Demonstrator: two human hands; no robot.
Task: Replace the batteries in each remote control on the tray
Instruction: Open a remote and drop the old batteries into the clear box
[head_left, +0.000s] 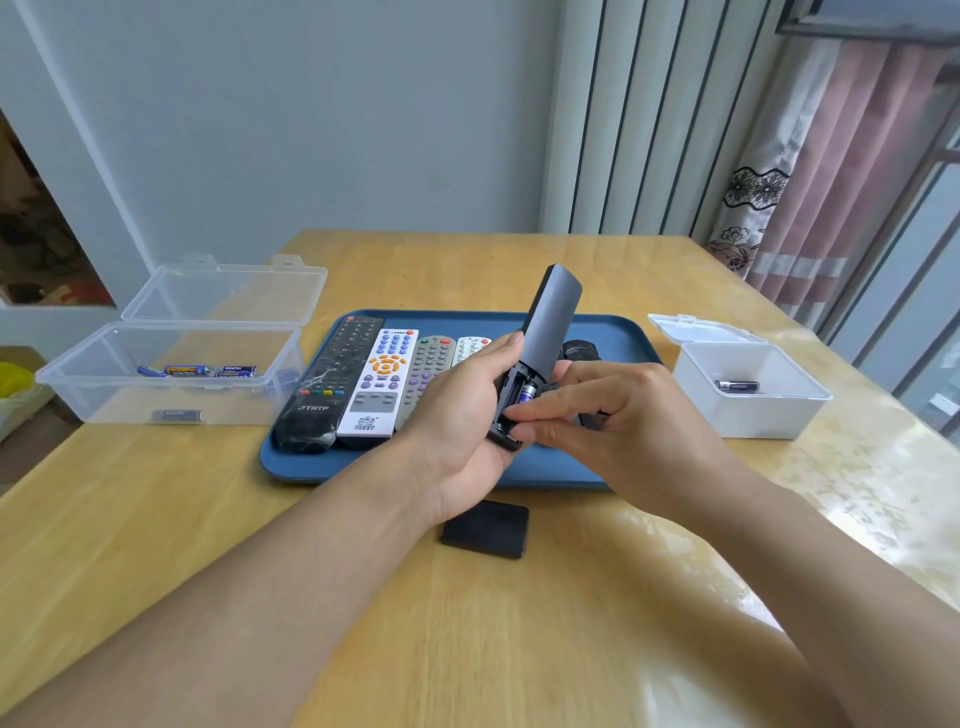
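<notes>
The wooden table (311, 545) carries the whole work area, with the blue tray (550, 470) at its centre.

Progress: 4 remotes lie face up, side by side, on the left half of the tray: a black remote (332, 379), a white remote (382, 384), a grey remote (428, 366) and a small white remote (470, 347). Nothing shows whether their batteries are already changed. Another dark object (579, 351) lies on the tray behind the right hand; its type cannot be told. The dark remote (548, 322) is in service above the tray, back side up, compartment open. Its battery cover (485, 529) lies on the table just in front of the tray. Judged from this, the swap on this remote is partway done and the cover is not yet refitted.

Containers: the clear box (171, 374) on the left, lid open, holds several batteries (208, 371). The white box (753, 395) on the right, lid open, holds 1 battery (736, 386).

Hands: the left hand (462, 415) grips the lower body of the dark remote, fingers wrapped behind it. The right hand (613, 410) has curled fingers, its fingertips (519, 413) pressing at the open compartment, where a purple-labelled cell (525, 391) sits.
</notes>
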